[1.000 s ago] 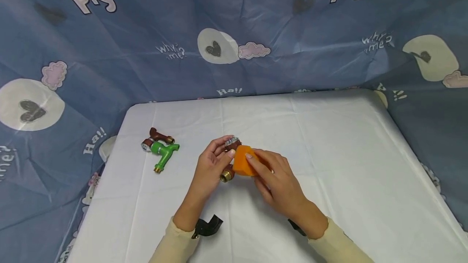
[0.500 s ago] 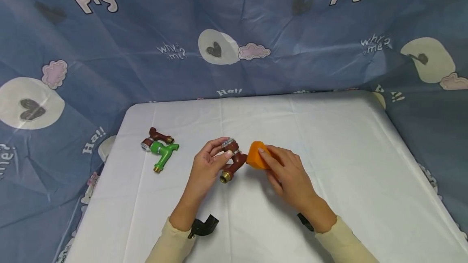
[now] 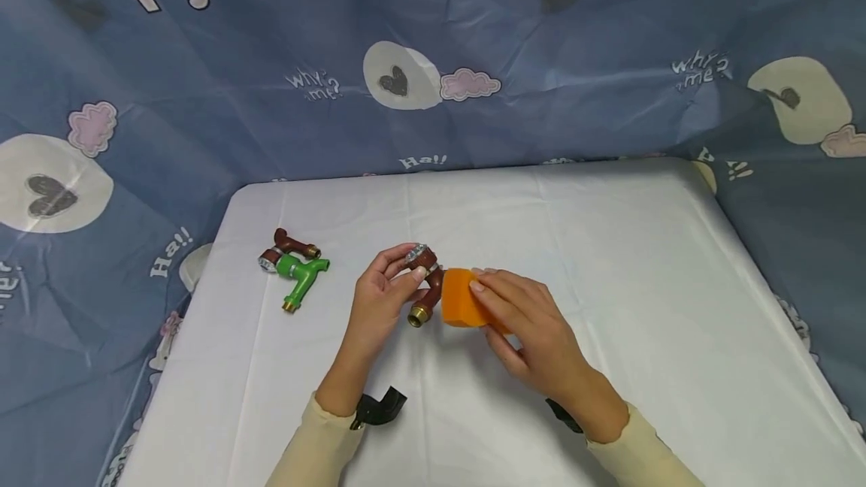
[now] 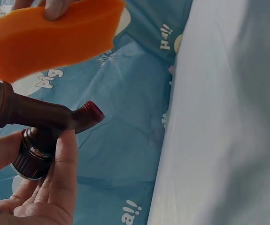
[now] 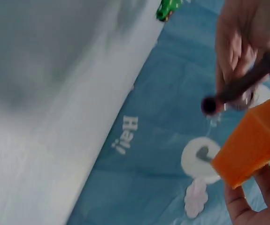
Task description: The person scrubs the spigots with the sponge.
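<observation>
My left hand grips a brown faucet by its round knob, with finger and thumb closed about it in the left wrist view. The faucet has a brass threaded inlet and a short angled spout. In my right hand is an orange sponge, pinched between thumb and fingers. In the head view the sponge overlaps the faucet's right side. From the left wrist, the sponge appears above the faucet body with a fingertip on it. Both things are held over the white table.
On the left of the white table lie a green faucet and another brown faucet, touching or overlapping. A blue printed cloth hangs behind the table. Black straps sit at the wrists.
The sponge first covered much of the faucet, then moved right off it, and now is back against its right side. The left hand keeps its hold on the faucet, now turned slightly.
</observation>
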A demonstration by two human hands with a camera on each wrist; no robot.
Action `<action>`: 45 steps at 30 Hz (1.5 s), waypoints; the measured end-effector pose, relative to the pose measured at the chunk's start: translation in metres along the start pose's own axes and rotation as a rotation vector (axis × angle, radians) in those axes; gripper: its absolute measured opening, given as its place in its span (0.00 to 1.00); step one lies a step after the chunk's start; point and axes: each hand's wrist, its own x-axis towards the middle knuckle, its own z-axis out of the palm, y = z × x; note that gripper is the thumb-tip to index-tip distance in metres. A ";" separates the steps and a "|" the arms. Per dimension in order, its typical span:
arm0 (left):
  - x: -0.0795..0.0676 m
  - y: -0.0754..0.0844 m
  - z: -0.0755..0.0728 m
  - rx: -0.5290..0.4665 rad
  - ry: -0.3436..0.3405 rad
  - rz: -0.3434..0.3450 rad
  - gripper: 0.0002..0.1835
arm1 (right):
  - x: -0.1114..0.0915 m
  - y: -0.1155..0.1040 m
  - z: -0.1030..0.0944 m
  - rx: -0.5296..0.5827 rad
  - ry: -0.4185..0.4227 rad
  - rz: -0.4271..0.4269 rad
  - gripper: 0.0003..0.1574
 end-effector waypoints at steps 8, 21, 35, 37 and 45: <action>0.000 -0.003 0.009 -0.038 0.029 0.031 0.22 | -0.006 -0.001 0.015 -0.059 -0.027 -0.034 0.22; -0.004 -0.005 0.011 -0.077 0.077 -0.035 0.22 | -0.023 0.012 0.018 -0.171 -0.068 0.029 0.23; -0.003 -0.011 0.004 -0.077 0.052 0.061 0.21 | -0.031 0.022 -0.001 -0.153 -0.081 0.122 0.30; -0.003 -0.011 0.004 -0.085 0.039 0.066 0.21 | -0.024 0.020 -0.005 -0.118 -0.055 0.116 0.29; -0.004 -0.014 0.005 -0.075 -0.067 0.079 0.22 | 0.006 -0.002 -0.012 -0.006 -0.005 0.031 0.28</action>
